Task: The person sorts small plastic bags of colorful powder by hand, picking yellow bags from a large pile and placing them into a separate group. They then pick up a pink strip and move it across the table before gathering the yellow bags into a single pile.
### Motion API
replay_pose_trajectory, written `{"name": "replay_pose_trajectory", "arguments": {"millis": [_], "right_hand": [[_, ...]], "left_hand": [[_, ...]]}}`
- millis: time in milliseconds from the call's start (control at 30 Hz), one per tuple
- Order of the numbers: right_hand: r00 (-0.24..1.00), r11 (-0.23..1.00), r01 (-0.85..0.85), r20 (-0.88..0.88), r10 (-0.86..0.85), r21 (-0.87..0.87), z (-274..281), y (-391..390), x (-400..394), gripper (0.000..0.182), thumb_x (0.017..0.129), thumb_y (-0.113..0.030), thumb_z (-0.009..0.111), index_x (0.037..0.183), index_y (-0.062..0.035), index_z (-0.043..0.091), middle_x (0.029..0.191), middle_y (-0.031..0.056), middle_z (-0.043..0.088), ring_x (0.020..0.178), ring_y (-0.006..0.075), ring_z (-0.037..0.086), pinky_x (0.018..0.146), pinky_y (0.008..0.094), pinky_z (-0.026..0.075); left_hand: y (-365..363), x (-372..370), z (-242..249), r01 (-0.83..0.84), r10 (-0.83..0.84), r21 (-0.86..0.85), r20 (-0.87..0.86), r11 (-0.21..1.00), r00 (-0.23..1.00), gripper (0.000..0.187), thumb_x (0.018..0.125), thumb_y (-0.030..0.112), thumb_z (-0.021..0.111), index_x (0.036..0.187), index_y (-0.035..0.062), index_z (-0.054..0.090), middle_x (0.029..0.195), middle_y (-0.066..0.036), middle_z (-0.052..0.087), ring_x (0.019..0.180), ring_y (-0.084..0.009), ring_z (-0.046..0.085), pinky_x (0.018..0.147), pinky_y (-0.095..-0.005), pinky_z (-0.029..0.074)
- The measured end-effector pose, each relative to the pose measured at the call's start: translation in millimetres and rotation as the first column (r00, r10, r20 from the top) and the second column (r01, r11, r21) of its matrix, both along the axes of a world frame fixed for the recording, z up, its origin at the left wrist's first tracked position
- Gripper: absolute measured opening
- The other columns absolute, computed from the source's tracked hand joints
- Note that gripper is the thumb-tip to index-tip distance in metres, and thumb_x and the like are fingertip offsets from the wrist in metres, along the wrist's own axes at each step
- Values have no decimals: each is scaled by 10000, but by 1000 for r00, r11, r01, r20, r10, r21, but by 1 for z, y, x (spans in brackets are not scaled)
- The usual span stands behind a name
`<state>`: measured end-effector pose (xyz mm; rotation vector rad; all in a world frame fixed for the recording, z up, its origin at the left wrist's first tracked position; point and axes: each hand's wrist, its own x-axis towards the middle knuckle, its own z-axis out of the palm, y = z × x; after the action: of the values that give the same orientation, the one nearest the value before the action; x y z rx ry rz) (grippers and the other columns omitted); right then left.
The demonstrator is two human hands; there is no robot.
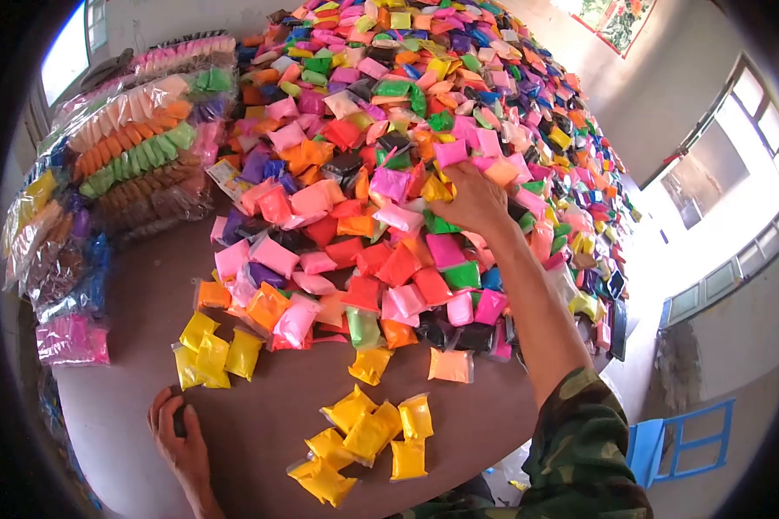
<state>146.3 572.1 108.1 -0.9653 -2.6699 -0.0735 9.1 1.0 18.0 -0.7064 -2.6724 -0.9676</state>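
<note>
My right hand [474, 203] reaches into a big heap of small coloured packets [398, 259]. Its thumb and fingers close around a yellow packet [437, 189], partly covered by the hand. Low on the left, my left hand [180, 441] rests on the table [251, 432], fingers loosely curled and apart, holding nothing that I can see. Just above it lies a small group of yellow packets [212, 356]. Several more yellow packets [368, 432] form a loose cluster near the table's front edge. A single yellow packet [370, 366] and a peach packet [450, 365] lie at the heap's near edge.
Large clear bags [138, 147] filled with rows of coloured packets are stacked at the left. A bag of magenta packets [74, 339] sits at the table's left edge. Beyond the right side stands a blue metal frame [692, 441], with a window [718, 277] in the wall.
</note>
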Motion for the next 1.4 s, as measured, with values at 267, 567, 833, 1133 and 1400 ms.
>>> {"name": "replay_pose_trajectory", "arguments": {"millis": [267, 567, 833, 1133, 1400], "right_hand": [[992, 991, -126, -5, 127, 38, -1, 21, -8, 759, 758, -337, 797, 1446, -133, 547, 1360, 189, 640, 1218, 388, 653, 989, 529, 541], [993, 993, 104, -68, -100, 55, -14, 30, -19, 646, 818, -302, 736, 1438, -198, 585, 1120, 182, 746, 1051, 384, 721, 902, 519, 564], [985, 995, 89, -149, -82, 44, -2, 24, -7, 560, 834, -341, 751, 1372, -214, 662, 1146, 192, 751, 1043, 404, 723, 891, 547, 568], [874, 904, -315, -459, 157, -289, 39, -114, 85, 482, 856, -269, 848, 1283, -91, 715, 1087, 156, 772, 911, 229, 755, 811, 355, 598], [868, 772, -495, -180, 463, -398, 12, -246, 152, 437, 816, -282, 861, 1148, -66, 676, 1107, 137, 691, 1019, 349, 697, 854, 433, 573]], "left_hand": [[-2, -2, -1, 0, 0, -12, 15, 1000, 1000, 205, 926, 10, 672, 1130, -6, 666, 1336, -154, 625, 1258, -350, 576, 1107, -443, 453], [-3, -1, -1, 16, -16, -2, -14, 1000, 1000, 211, 923, 11, 669, 1133, -3, 669, 1327, -156, 631, 1252, -347, 581, 1097, -442, 457], [-3, -4, 1, -2, 2, -27, -23, 1000, 1000, 185, 947, 47, 681, 1126, 6, 690, 1326, -138, 655, 1264, -337, 583, 1085, -439, 466], [0, 1, 8, -4, 4, 5, 24, 1000, 1000, 203, 969, 126, 700, 1141, 20, 713, 1347, -119, 666, 1270, -316, 596, 1095, -424, 464], [-1, -2, 0, -3, 3, 26, -23, 1000, 1000, 200, 951, 145, 709, 1110, 24, 709, 1326, -122, 667, 1251, -331, 588, 1078, -431, 469]]}}
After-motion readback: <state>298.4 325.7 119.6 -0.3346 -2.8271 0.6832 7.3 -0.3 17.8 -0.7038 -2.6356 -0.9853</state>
